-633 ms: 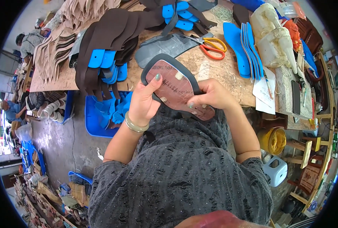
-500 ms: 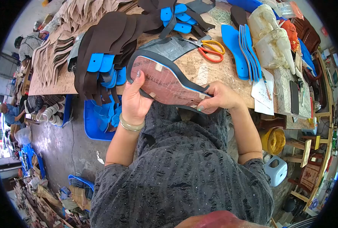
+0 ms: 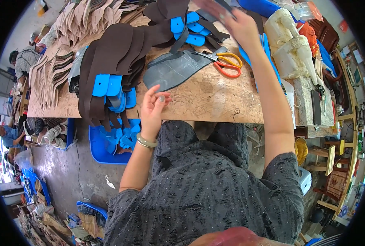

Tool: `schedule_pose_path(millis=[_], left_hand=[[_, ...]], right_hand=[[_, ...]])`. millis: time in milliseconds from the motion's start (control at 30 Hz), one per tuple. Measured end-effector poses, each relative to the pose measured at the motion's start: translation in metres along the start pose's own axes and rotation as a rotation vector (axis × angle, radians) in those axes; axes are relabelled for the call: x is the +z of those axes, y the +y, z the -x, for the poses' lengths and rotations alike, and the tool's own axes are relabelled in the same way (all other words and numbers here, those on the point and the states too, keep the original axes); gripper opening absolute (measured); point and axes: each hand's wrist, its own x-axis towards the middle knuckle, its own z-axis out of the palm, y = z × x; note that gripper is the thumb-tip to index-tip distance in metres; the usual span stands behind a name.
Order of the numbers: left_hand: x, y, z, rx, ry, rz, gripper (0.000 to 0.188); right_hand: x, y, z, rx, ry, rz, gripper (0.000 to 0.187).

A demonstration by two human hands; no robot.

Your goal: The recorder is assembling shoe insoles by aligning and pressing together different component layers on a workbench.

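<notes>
My right hand (image 3: 240, 29) is stretched to the far side of the workbench, gripping a reddish-brown shoe insole (image 3: 210, 7) with a dark rim; motion smears it, and the top of the view cuts it off. Over the bench's near edge my left hand (image 3: 153, 107) is raised, holding nothing, with loosely bent fingers apart. Just beyond it lies a flat dark grey sole-shaped sheet (image 3: 176, 70). Scissors (image 3: 228, 65) with one orange and one red handle rest at that sheet's right end. Left of my left hand, dark brown sole pieces (image 3: 118, 45) are stacked with blue pieces (image 3: 107, 85).
Beige cut pieces (image 3: 51, 78) cover the bench's left. Blue insoles (image 3: 265, 51) stand partly behind my right forearm. Glue-crusted white containers (image 3: 293, 53) and a black phone (image 3: 315, 107) sit at the right. A blue bin (image 3: 98, 149) holds scraps below. People work at far left.
My right hand has carried the insole away from me, up to the far side of the bench. My left hand has let go of it and moved slightly down, uncovering the grey sheet.
</notes>
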Motion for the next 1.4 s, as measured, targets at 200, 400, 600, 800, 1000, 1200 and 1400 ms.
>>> schedule_pose_path(millis=[200, 400, 600, 800, 1000, 1200, 1400], left_hand=[[0.000, -0.027, 0.000, 0.029, -0.013, 0.023, 0.037], [-0.011, -0.027, 0.002, 0.029, 0.010, -0.019, 0.035], [-0.012, -0.015, 0.001, 0.130, 0.220, -0.108, 0.042], [-0.010, -0.001, -0.017, -0.030, 0.360, 0.409, 0.052], [-0.013, -0.005, -0.033, -0.064, 0.429, 0.450, 0.051], [0.011, 0.002, -0.030, -0.057, 0.159, 0.706, 0.046], [0.021, 0.014, -0.022, 0.029, 0.190, 0.456, 0.041]], right_hand=[[0.111, 0.002, -0.070, -0.436, 0.186, 0.337, 0.030], [0.132, -0.010, -0.035, -0.534, 0.121, 0.374, 0.031], [0.115, -0.017, 0.086, -0.738, -0.602, 0.084, 0.045], [0.136, -0.005, 0.109, -0.852, -0.473, 0.190, 0.034], [0.144, -0.010, 0.115, -0.549, -0.316, 0.005, 0.018], [0.130, -0.034, 0.131, -0.421, -0.202, -0.089, 0.018], [0.118, -0.045, 0.156, -0.587, -0.232, -0.190, 0.026]])
